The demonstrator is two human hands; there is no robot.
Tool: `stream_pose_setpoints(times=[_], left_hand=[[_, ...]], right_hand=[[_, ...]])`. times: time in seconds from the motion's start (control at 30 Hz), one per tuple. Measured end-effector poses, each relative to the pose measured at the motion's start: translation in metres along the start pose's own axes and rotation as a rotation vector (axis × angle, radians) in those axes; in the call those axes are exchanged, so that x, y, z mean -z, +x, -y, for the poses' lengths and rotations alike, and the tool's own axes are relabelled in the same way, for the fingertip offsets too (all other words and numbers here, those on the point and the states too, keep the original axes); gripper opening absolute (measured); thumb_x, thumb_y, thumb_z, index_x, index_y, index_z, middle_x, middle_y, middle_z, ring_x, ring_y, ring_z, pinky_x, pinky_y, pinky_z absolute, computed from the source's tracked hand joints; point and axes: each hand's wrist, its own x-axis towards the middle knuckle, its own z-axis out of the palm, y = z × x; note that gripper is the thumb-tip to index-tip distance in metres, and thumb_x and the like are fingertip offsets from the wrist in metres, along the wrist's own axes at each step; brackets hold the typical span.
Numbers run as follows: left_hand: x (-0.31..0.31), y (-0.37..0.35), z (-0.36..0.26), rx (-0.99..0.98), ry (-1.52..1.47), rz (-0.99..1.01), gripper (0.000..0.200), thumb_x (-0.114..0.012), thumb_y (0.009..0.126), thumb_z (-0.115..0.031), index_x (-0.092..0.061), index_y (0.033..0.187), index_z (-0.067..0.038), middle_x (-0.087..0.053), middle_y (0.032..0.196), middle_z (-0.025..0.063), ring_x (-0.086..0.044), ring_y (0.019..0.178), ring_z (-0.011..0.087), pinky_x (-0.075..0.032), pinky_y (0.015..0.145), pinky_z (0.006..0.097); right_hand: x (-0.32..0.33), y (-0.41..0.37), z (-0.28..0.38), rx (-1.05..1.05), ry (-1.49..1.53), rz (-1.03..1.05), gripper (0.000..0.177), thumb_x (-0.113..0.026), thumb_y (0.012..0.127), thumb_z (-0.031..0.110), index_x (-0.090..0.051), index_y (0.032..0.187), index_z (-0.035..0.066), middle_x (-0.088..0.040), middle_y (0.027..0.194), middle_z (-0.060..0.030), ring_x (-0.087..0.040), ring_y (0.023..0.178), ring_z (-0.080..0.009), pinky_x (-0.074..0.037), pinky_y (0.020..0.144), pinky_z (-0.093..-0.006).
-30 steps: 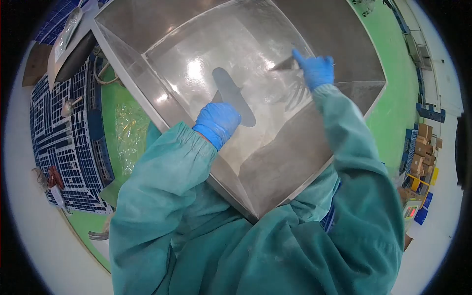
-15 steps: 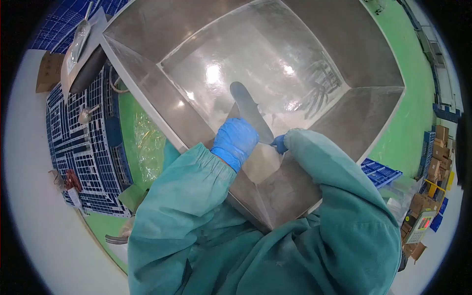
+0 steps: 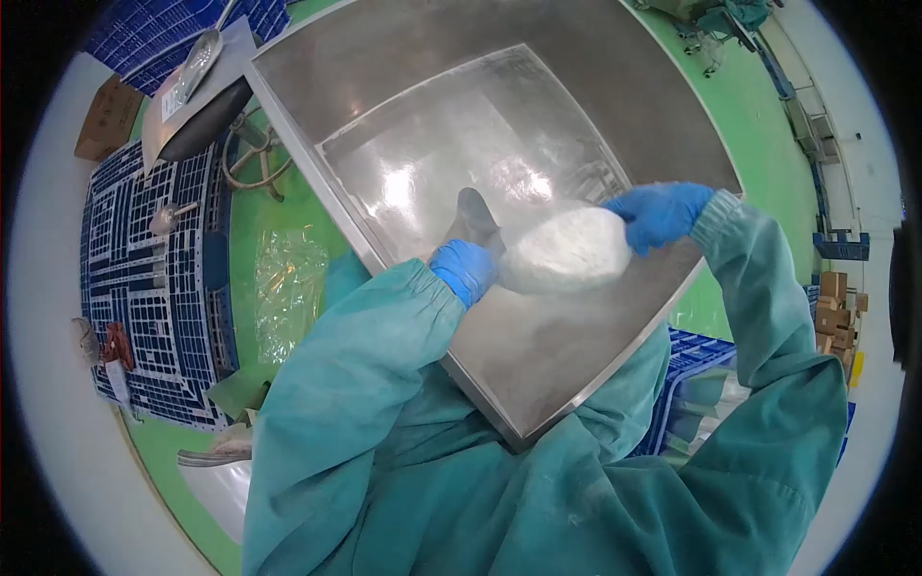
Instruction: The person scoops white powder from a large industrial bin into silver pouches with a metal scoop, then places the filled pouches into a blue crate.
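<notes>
My left hand, in a blue glove, is closed around a smooth grey metal piece. It looks like a scoop or scraper, and its rounded end points up and away from me. To its right, my gloved right hand grips the right end of what looks like a scoop, mostly hidden under a rounded heap of white powder. This load is held over the large steel bin, whose bottom carries a thin film of powder. Blur softens the outline of the heap.
Left of the bin are blue pallets, a clear plastic bag on the green floor, a metal scoop and a cardboard box. A blue crate stands at the bin's front right.
My right hand has moved from the bin's near corner up and to the right, bringing the powder heap into view. My left hand has stayed near its place with the grey metal piece.
</notes>
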Motion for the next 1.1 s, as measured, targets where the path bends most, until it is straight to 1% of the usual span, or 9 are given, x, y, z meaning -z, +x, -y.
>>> stream_pose_setpoints(times=[0.07, 0.23, 0.4, 0.6, 0.73, 0.83, 0.93, 1.0, 1.1], left_hand=[[-0.007, 0.010, -0.010, 0.091, -0.690, -0.248, 0.025, -0.051, 0.083, -0.020, -0.066, 0.097, -0.005, -0.067, 0.085, 0.0147, -0.067, 0.075, 0.0287, -0.051, 0.071, 0.0401], [0.035, 0.021, -0.056, -0.307, 0.344, 0.076, 0.034, -0.051, 0.084, -0.038, -0.066, 0.099, -0.013, -0.065, 0.103, 0.0087, -0.063, 0.092, 0.0283, -0.049, 0.071, 0.0449], [-0.043, 0.025, 0.052, -0.328, 0.491, -0.042, 0.030, -0.055, 0.080, -0.033, -0.066, 0.092, -0.008, -0.068, 0.082, 0.0106, -0.066, 0.079, 0.0269, -0.049, 0.076, 0.0404], [-0.003, -0.009, 0.017, -0.142, 0.397, 0.044, 0.030, -0.046, 0.082, -0.028, -0.067, 0.086, -0.007, -0.066, 0.084, 0.0176, -0.065, 0.083, 0.0311, -0.050, 0.069, 0.0428], [-0.035, 0.010, 0.051, -0.272, 0.491, 0.058, 0.027, -0.048, 0.082, -0.023, -0.068, 0.089, -0.006, -0.066, 0.088, 0.0173, -0.065, 0.084, 0.0310, -0.051, 0.071, 0.0426], [-0.044, 0.020, 0.055, -0.051, 0.648, 0.195, 0.026, -0.052, 0.079, -0.016, -0.068, 0.096, -0.006, -0.066, 0.094, 0.0149, -0.064, 0.089, 0.0296, -0.052, 0.074, 0.0418], [-0.007, -0.007, 0.032, -0.249, 0.762, 0.269, 0.030, -0.060, 0.072, -0.019, -0.067, 0.098, -0.006, -0.065, 0.101, 0.0169, -0.063, 0.097, 0.0280, -0.051, 0.081, 0.0378], [0.005, -0.014, 0.001, -0.159, 0.871, 0.381, 0.026, -0.062, 0.069, -0.012, -0.069, 0.094, -0.006, -0.067, 0.092, 0.0159, -0.066, 0.088, 0.0295, -0.053, 0.072, 0.0403], [0.035, -0.015, -0.057, -0.157, 0.928, 0.389, 0.025, -0.061, 0.070, -0.012, -0.069, 0.093, -0.007, -0.066, 0.091, 0.0156, -0.065, 0.088, 0.0294, -0.053, 0.072, 0.0405]], right_hand=[[0.010, 0.002, 0.036, -0.031, -0.214, -0.106, 0.042, -0.051, 0.075, 0.012, -0.059, 0.116, 0.008, -0.065, 0.087, -0.0128, -0.064, 0.076, -0.0232, -0.051, 0.066, -0.0355], [-0.009, 0.042, 0.081, 0.058, -0.856, -0.402, 0.026, -0.053, 0.080, 0.025, -0.068, 0.093, 0.009, -0.067, 0.083, -0.0133, -0.065, 0.076, -0.0310, -0.051, 0.068, -0.0417], [-0.027, 0.021, 0.117, 0.029, -1.075, -0.403, 0.022, -0.060, 0.076, 0.025, -0.071, 0.095, 0.020, -0.068, 0.085, -0.0060, -0.066, 0.080, -0.0272, -0.051, 0.069, -0.0392], [-0.047, -0.033, 0.110, 0.120, -0.835, -0.615, 0.021, -0.059, 0.080, 0.026, -0.070, 0.098, 0.023, -0.067, 0.078, -0.0033, -0.066, 0.077, -0.0244, -0.050, 0.063, -0.0389], [-0.080, 0.067, 0.041, -0.192, -0.912, -0.240, 0.022, -0.063, 0.077, 0.026, -0.070, 0.097, 0.018, -0.069, 0.086, -0.0038, -0.066, 0.081, -0.0270, -0.051, 0.067, -0.0389], [-0.111, 0.143, -0.032, -0.158, -0.707, -0.270, 0.030, -0.060, 0.084, 0.037, -0.071, 0.091, 0.011, -0.069, 0.089, -0.0118, -0.066, 0.086, -0.0298, -0.051, 0.072, -0.0401], [-0.119, 0.173, -0.050, -0.196, -0.505, -0.202, 0.037, -0.059, 0.082, 0.042, -0.070, 0.098, 0.011, -0.067, 0.098, -0.0152, -0.064, 0.093, -0.0300, -0.050, 0.078, -0.0408], [-0.118, 0.189, -0.038, 0.016, 0.122, -0.491, 0.039, -0.056, 0.080, 0.044, -0.069, 0.102, 0.014, -0.065, 0.104, -0.0161, -0.062, 0.097, -0.0339, -0.049, 0.082, -0.0413], [-0.114, 0.154, 0.033, 0.123, 0.384, -0.520, 0.035, -0.051, 0.083, 0.039, -0.068, 0.103, 0.015, -0.065, 0.105, -0.0164, -0.061, 0.098, -0.0342, -0.048, 0.084, -0.0428]])
